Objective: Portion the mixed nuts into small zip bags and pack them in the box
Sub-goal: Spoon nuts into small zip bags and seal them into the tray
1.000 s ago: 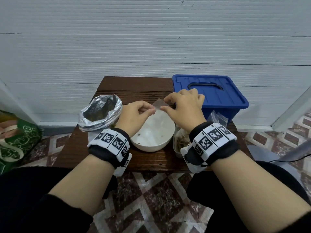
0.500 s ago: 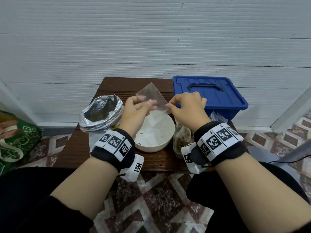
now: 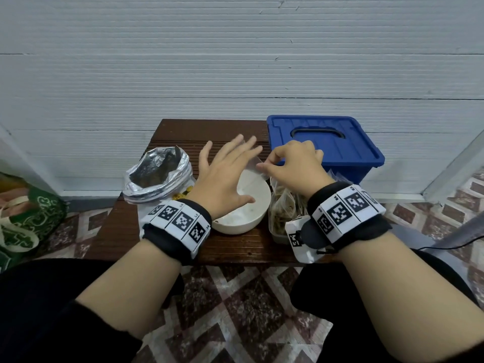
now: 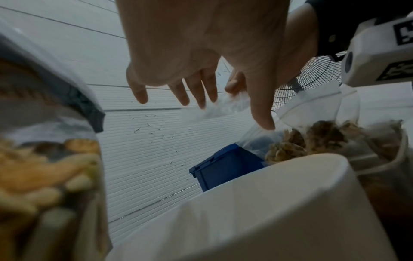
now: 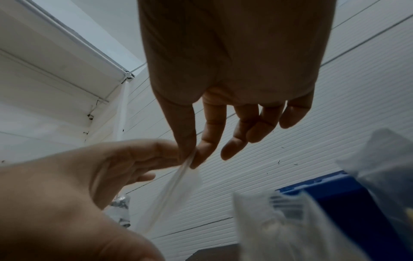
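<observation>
A white ribbed wall (image 3: 235,74) stands behind one low dark wooden table (image 3: 183,242). At the table's far right sits one blue plastic box (image 3: 337,150), its lid closed, a handle recess on top; no brand or wording can be read on it. At the left edge of the head view is one green bag (image 3: 23,218) with a pale pattern, no legible text. On the table's left stands one open foil bag (image 3: 157,176), with mixed nuts (image 4: 40,169) showing through a clear panel low on its side. In the middle is one white bowl (image 3: 248,218), nearly empty. Just right of it, a clear tub (image 3: 280,229) holds filled small bags of nuts; their number cannot be told.

Above the bowl, the left hand (image 3: 225,176) is spread wide, fingers straight, holding nothing. The right hand (image 3: 296,166) pinches one empty small zip bag (image 5: 178,185) by its top edge between thumb and forefinger; the bag hangs over the bowl. Both wrists wear black bands with square black-and-white markers; tiny characters beside them are too small to read.
</observation>
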Available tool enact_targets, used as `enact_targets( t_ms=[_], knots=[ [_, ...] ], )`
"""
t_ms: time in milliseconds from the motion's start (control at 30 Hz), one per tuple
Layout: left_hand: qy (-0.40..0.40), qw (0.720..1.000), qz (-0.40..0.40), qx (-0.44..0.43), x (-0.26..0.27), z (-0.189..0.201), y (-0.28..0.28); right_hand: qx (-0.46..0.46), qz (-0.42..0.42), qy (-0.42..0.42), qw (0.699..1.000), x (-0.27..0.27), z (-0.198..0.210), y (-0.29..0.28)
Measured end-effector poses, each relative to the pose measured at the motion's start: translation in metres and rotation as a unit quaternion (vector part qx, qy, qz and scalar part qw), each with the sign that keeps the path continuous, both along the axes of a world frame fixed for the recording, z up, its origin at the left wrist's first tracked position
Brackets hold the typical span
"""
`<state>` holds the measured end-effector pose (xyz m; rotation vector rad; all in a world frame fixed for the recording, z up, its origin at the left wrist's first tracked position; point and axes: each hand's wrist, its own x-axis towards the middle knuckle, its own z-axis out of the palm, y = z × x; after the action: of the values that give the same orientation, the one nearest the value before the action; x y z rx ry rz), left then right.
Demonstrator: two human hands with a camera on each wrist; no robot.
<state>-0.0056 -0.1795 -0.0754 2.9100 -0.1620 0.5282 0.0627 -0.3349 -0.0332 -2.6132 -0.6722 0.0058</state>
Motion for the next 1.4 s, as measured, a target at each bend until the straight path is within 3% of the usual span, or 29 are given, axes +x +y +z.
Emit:
enact_targets(
  t_ms=[233,467,633,900,1067,1167,1400],
  knots=[
    [-0.034,0.998,0.031,-0.047,-0.002,-0.003,0.002,0.083,0.017,0.053,0.995,0.006,-0.004,-0.004],
    [0.034,0.994,-0.051,-0.089,-0.004,0.0,0.004,0.074,0.029,0.063,0.995,0.008,-0.004,-0.008],
    [0.052,0.97,-0.051,-0.234,0.0,0.0,0.009,0.064,0.026,0.054,0.996,0.009,-0.005,-0.011],
    [0.022,0.937,0.021,-0.349,0.002,0.006,0.012,0.105,0.046,0.095,0.989,0.004,0.002,-0.013],
    [0.012,0.933,0.029,-0.357,0.001,0.008,0.016,0.146,0.064,0.139,0.977,0.007,-0.001,-0.011],
    [0.029,0.94,0.025,-0.34,0.001,0.009,0.015,0.15,0.054,0.127,0.979,0.007,-0.001,-0.01],
    [0.008,0.916,0.04,-0.399,-0.002,0.013,0.01,0.114,0.036,0.088,0.989,0.0,0.001,-0.011]
  ],
)
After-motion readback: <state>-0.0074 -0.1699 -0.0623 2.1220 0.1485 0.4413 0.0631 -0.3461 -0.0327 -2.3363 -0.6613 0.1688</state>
